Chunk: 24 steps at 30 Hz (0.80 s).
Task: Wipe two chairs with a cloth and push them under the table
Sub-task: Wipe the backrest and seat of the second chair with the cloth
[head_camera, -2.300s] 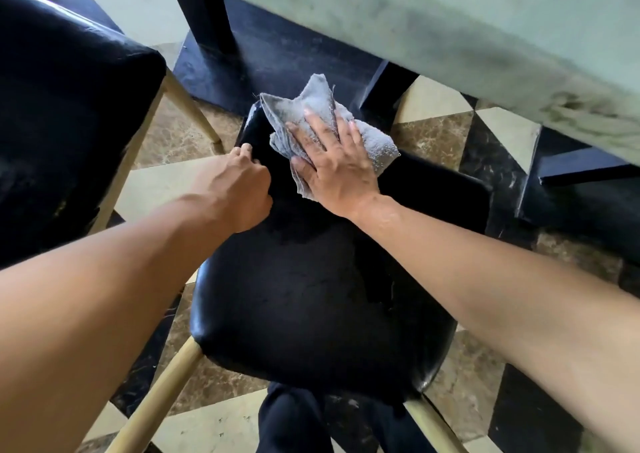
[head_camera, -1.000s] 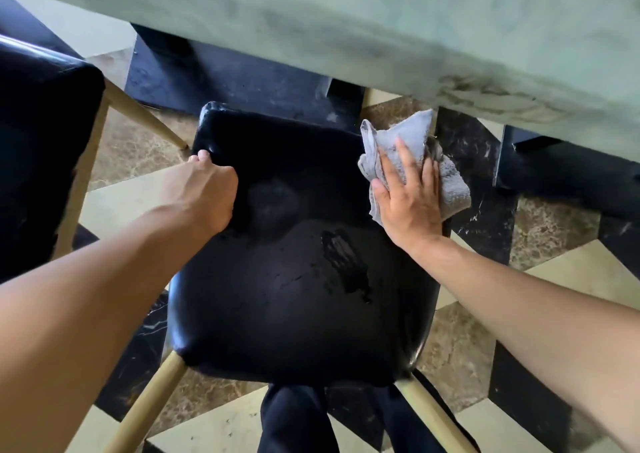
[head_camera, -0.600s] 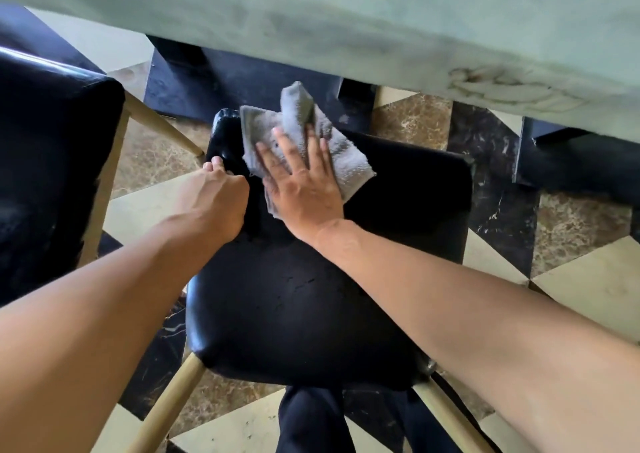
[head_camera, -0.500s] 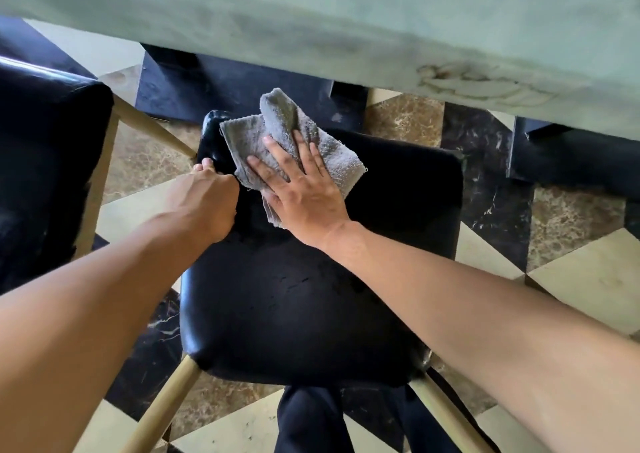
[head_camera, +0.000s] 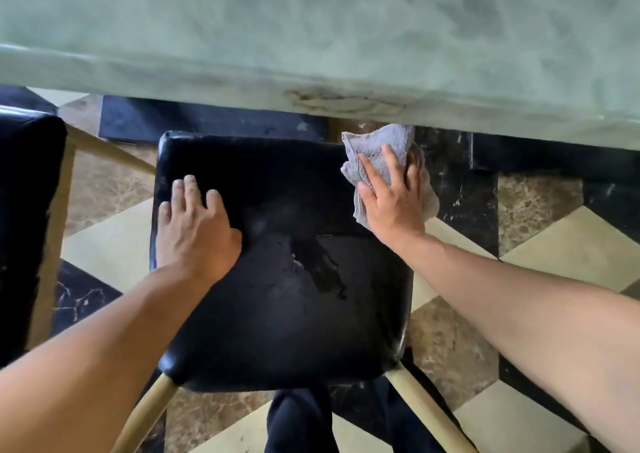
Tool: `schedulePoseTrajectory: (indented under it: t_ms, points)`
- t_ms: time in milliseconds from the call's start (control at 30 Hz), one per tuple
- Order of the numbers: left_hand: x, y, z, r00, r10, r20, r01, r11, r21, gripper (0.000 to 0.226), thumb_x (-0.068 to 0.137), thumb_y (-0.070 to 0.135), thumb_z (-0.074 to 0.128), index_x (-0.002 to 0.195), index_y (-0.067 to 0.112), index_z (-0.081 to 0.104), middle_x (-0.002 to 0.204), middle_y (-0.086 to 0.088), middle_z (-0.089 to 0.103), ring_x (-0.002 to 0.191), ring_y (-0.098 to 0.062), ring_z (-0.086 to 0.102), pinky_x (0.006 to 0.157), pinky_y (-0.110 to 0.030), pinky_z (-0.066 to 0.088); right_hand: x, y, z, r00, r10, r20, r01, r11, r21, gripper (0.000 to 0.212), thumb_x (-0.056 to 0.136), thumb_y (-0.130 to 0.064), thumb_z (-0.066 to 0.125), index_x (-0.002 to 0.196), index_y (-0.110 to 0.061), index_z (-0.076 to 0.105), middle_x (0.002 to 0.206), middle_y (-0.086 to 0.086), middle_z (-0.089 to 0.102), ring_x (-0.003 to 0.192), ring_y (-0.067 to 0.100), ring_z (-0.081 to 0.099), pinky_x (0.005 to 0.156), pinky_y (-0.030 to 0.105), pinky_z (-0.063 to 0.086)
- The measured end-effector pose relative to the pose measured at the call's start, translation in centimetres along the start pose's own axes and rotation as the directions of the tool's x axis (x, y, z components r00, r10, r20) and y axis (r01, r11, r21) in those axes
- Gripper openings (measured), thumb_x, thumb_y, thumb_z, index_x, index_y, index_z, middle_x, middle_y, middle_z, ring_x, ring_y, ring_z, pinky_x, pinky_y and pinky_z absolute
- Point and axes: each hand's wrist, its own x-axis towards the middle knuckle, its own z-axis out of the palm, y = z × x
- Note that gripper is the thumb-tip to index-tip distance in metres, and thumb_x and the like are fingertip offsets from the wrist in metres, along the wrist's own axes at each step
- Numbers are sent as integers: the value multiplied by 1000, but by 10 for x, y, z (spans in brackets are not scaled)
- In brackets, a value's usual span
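Observation:
A black padded chair seat point(head_camera: 284, 279) on tan legs stands below me, just short of the pale green marble table point(head_camera: 311, 29). My right hand point(head_camera: 391, 203) presses a grey cloth point(head_camera: 377, 144) flat against the seat's far right corner, fingers spread over it. My left hand point(head_camera: 194, 230) lies flat on the seat's left side, fingers apart, holding nothing. A damp streak marks the seat's middle. A second black chair point(head_camera: 27, 227) shows at the left edge, mostly cut off.
The table's edge overhangs the chair's far side. Its dark base point(head_camera: 207, 123) sits on the floor behind the seat. The floor point(head_camera: 554, 244) is patterned in cream, brown and black tiles. My dark trouser legs point(head_camera: 301, 418) show below the seat.
My right hand has swept the cloth from the seat's far left corner to its far right corner. My left hand has let go of the seat's left edge and now lies flat on top.

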Motion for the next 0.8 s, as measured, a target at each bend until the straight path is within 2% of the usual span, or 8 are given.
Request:
schedulePoseTrajectory:
  t_ms: [133, 200, 300, 367, 467, 567, 633, 800]
  points:
    - [-3, 15, 7, 996, 94, 4, -94, 996, 6, 60, 86, 28, 57, 138, 4, 39, 159, -25, 17, 148, -36, 12, 118, -49, 20, -6, -35, 15, 994, 18, -110, -15, 999, 29, 48, 104, -39, 46, 152, -37, 42, 167, 0, 25, 144, 51, 23, 122, 60, 14]
    - [-7, 18, 9, 993, 119, 1, -119, 993, 11, 59, 86, 26, 57, 138, 4, 41, 158, -25, 19, 148, -37, 13, 117, -49, 21, -20, -36, 18, 979, -195, -56, 192, 980, -48, 50, 104, -39, 44, 154, -38, 37, 168, 0, 21, 146, 50, 22, 123, 60, 17]
    - [-15, 22, 11, 985, 174, -15, -174, 985, 17, 62, 84, 24, 59, 139, 3, 40, 158, -26, 19, 148, -38, 15, 117, -49, 22, -36, -3, 11, 837, -538, 105, 547, 828, -124, 51, 105, -41, 40, 156, -39, 32, 169, 1, 18, 152, 47, 12, 125, 59, 11]
    - [-20, 21, 12, 979, 204, -11, -204, 979, 28, 63, 84, 23, 58, 140, 3, 40, 158, -26, 19, 148, -38, 15, 117, -49, 22, -38, 26, 1, 781, -604, 158, 624, 765, -160, 52, 104, -42, 39, 156, -38, 33, 168, 3, 19, 153, 47, 9, 124, 60, 8]
    - [-24, 16, 13, 979, 203, 17, -204, 978, 48, 62, 85, 24, 57, 140, 3, 40, 158, -26, 18, 148, -38, 14, 117, -49, 22, -26, 53, -10, 906, -404, 121, 420, 895, -151, 54, 102, -49, 39, 155, -43, 31, 169, -2, 13, 152, 49, 2, 121, 67, 12]
    - [-21, 12, 13, 983, 185, 20, -186, 981, 54, 60, 88, 26, 56, 141, 3, 39, 158, -26, 18, 148, -38, 15, 116, -48, 23, -9, 46, -11, 996, -64, 65, 52, 984, 168, 52, 104, -43, 43, 155, -39, 35, 170, -4, 6, 154, 39, 9, 122, 58, 23]
    - [-19, 12, 14, 985, 173, 13, -173, 984, 42, 63, 89, 27, 55, 144, 5, 35, 158, -26, 17, 147, -38, 15, 116, -49, 23, -2, 29, -7, 994, 107, 0, -102, 948, 301, 47, 106, -36, 43, 153, -30, 42, 169, -1, 9, 151, 28, 24, 122, 48, 28]
    - [-18, 19, 18, 985, 168, 29, -168, 986, 20, 65, 89, 28, 54, 147, 11, 32, 159, -25, 15, 148, -38, 15, 115, -50, 25, -26, -3, 6, 945, 314, -96, -292, 937, 190, 47, 106, -40, 39, 152, -36, 40, 169, -2, 13, 145, 36, 31, 116, 48, 35]
